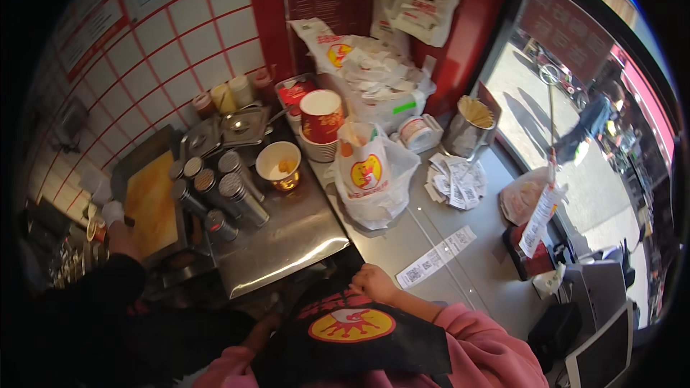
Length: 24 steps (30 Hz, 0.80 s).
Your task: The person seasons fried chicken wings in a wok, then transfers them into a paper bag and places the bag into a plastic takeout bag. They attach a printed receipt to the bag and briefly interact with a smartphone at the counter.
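My right hand [374, 284] is curled near the front edge of the metal counter, in front of my black apron [353, 325]; whether it grips anything is unclear. My left hand [274, 307] hangs low in shadow beside the apron, its fingers hard to see. Just beyond the right hand lies a printed paper strip [436, 257]. A tied white plastic bag [372, 178] stands farther back on the counter. To its left, a paper bowl [278, 166] with a little orange-brown food inside sits on the steel surface, beside several metal shaker canisters [235, 188].
A co-worker's gloved hand [113, 213] is at the left, by a tray of orange liquid [156, 202]. Stacked paper tubs [322, 116], a pile of receipts [457, 180] and a bin of plastic bags [377, 81] stand farther back. A monitor [601, 347] is at lower right.
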### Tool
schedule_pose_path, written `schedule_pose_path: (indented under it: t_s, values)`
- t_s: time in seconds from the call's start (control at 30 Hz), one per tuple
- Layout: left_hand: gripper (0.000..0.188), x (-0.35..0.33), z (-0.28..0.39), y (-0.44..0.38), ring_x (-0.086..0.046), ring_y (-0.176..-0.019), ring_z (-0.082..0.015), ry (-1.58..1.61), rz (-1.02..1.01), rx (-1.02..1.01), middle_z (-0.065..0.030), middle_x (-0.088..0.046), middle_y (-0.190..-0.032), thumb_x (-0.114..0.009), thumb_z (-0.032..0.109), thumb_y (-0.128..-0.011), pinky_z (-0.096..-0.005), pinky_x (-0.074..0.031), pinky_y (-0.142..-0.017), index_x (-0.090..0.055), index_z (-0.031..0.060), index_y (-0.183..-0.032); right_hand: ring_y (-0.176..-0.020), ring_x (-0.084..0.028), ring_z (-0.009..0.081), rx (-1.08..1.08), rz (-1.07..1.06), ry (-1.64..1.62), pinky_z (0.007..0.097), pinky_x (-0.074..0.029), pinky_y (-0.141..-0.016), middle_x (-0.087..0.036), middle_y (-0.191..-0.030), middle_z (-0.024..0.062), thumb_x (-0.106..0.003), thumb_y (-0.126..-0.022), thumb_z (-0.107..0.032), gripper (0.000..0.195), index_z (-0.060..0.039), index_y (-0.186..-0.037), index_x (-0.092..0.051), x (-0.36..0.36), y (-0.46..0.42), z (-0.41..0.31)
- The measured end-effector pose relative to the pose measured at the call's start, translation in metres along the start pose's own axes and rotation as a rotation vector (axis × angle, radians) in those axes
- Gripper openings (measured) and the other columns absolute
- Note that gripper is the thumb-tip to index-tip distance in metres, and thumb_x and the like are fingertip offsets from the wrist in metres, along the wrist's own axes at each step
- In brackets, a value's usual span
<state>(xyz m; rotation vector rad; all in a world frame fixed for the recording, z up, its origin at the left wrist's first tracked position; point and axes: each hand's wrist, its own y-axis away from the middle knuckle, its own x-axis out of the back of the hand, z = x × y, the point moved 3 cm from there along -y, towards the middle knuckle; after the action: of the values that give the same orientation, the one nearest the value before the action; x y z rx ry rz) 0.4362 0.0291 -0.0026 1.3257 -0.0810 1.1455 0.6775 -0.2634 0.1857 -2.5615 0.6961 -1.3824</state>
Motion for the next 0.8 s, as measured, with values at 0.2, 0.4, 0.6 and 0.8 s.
schedule_pose_path:
  t_s: [0.2,0.4,0.6,0.8]
  values:
    - [0.03,0.007,0.054,0.041,-0.058,-0.093,-0.0332,0.069,-0.051,0.139,-0.0195,-0.06,-0.102,-0.061,0.021,-0.07,-0.0409,-0.045,-0.08,-0.065,0.0061,-0.096,-0.057,-0.046,0.0297,0.003,0.033,0.038,0.0397,-0.039,-0.056,-0.048,-0.054,0.0087,-0.067,-0.066,-0.013,0.027,-0.0052,-0.052,-0.046,-0.001,0.004,-0.002]
    - [0.033,-0.026,0.042,0.04,-0.061,-0.085,-0.0319,0.09,0.11,0.141,-0.0156,-0.064,-0.09,-0.064,0.033,-0.068,-0.0423,-0.047,-0.074,-0.068,0.0055,-0.085,-0.056,-0.046,0.03,0.0,0.034,0.003,0.0401,-0.038,-0.055,-0.046,-0.052,0.0101,-0.066,-0.067,-0.011,0.03,-0.004,-0.05,-0.043,0.004,-0.008,-0.014]
    - [0.031,-0.017,0.039,0.029,-0.059,-0.091,-0.0338,0.111,-0.023,0.172,-0.0193,-0.062,-0.096,-0.063,0.025,-0.068,-0.0404,-0.045,-0.079,-0.066,0.003,-0.09,-0.056,-0.045,0.0306,-0.049,0.028,0.022,0.0405,-0.037,-0.054,-0.046,-0.052,0.0107,-0.066,-0.067,-0.013,0.031,-0.0041,-0.049,-0.042,0.004,-0.004,-0.009]
    - [0.036,-0.044,0.018,0.0,-0.059,-0.089,-0.034,0.08,0.053,0.118,-0.0181,-0.063,-0.094,-0.055,0.033,-0.074,-0.0421,-0.046,-0.078,-0.066,0.0043,-0.093,-0.056,-0.045,0.031,-0.026,0.013,0.05,0.0409,-0.037,-0.054,-0.046,-0.052,0.0107,-0.067,-0.067,-0.013,0.032,-0.0044,-0.049,-0.042,0.0,-0.003,-0.008]
